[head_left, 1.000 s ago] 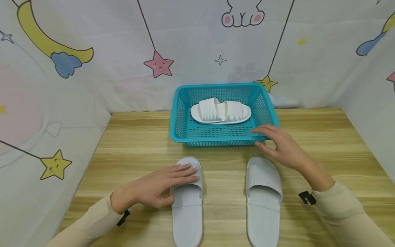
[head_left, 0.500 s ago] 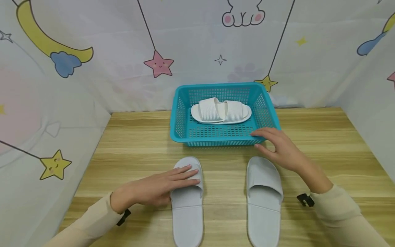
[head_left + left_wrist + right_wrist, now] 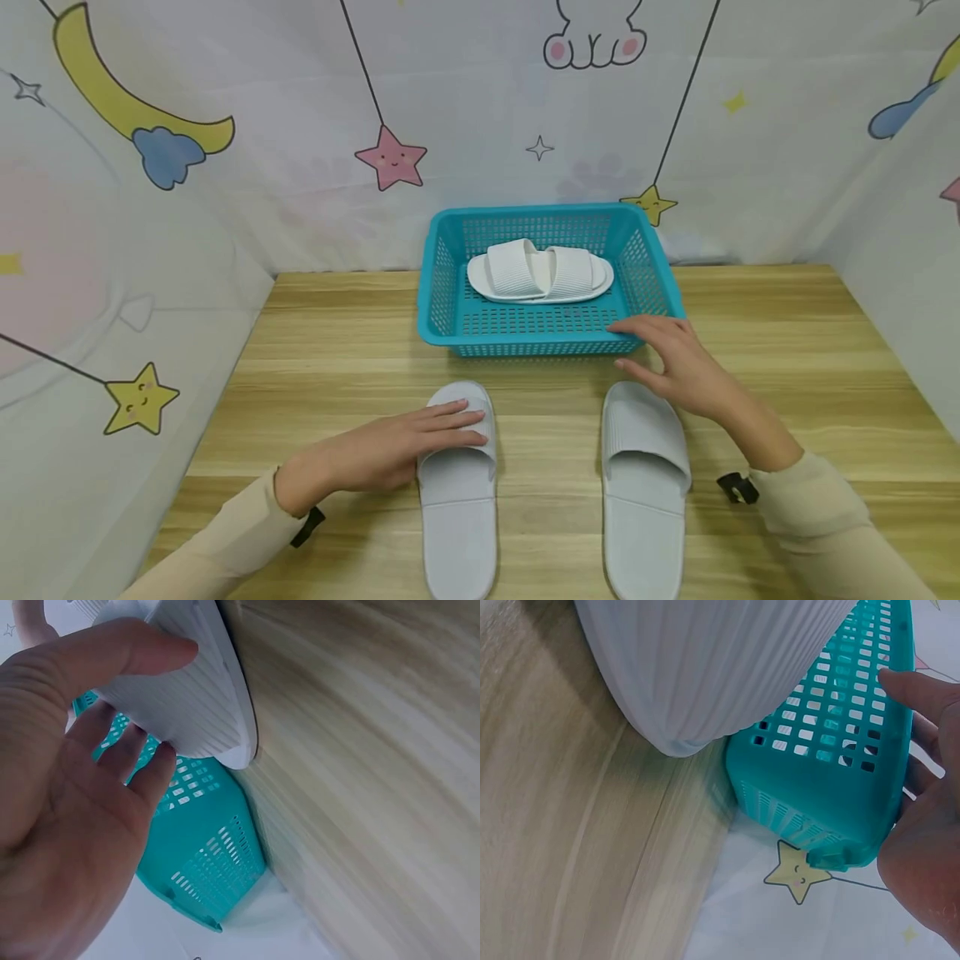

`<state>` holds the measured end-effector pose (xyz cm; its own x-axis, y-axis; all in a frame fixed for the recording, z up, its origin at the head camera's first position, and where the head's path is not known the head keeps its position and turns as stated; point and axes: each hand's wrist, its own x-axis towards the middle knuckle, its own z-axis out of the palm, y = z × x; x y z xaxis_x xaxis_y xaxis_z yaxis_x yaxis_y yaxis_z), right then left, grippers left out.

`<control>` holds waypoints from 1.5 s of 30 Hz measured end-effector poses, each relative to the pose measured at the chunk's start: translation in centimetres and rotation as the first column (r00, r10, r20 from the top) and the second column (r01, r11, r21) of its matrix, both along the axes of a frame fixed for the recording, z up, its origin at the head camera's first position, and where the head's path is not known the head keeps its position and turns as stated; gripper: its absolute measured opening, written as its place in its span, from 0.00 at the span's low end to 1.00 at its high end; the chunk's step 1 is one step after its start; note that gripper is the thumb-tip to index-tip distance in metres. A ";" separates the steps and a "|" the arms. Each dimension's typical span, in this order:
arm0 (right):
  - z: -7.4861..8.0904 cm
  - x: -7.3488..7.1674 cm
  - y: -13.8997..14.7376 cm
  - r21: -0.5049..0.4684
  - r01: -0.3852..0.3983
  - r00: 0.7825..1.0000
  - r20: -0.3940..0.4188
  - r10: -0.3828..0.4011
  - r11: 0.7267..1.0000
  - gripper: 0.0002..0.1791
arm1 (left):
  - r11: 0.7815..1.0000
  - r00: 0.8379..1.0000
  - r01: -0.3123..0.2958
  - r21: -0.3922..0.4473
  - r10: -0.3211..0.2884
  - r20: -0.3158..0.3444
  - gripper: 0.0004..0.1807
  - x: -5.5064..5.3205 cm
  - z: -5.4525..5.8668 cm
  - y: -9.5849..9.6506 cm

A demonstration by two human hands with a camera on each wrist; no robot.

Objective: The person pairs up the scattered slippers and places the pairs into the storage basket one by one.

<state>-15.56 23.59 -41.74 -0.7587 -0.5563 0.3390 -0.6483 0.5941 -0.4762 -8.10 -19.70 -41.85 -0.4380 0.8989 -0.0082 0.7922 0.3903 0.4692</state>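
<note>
My left hand [image 3: 397,446] lies over the ribbed strap of the left grey slipper [image 3: 459,542], its fingers nearly straight across the top. In the left wrist view, the thumb [image 3: 154,652] stands apart from the fingers and overlaps the strap. My right hand [image 3: 686,367] is at the near right corner of the turquoise basket [image 3: 525,340], fingers over the rim and thumb outside it, spread apart. In the basket lies a white pair of slippers [image 3: 513,271]. The right grey slipper [image 3: 643,533] sits flat just below my right hand.
The wooden table [image 3: 330,333] carries everything. A white cloth backdrop [image 3: 480,100] printed with stars and a moon rises behind the basket, and cloth also covers both sides.
My right hand has drawn slightly down toward me at the basket corner. My left thumb, visible beside the slipper before, is now hidden in the head view. Slippers and basket keep their places.
</note>
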 end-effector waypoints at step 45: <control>1.2 1.0 -0.2 0.040 -0.047 0.995 -0.085 0.050 0.998 0.31 | 0.998 0.977 -0.009 -0.056 -0.003 -0.213 0.46 0.0 -0.3 1.1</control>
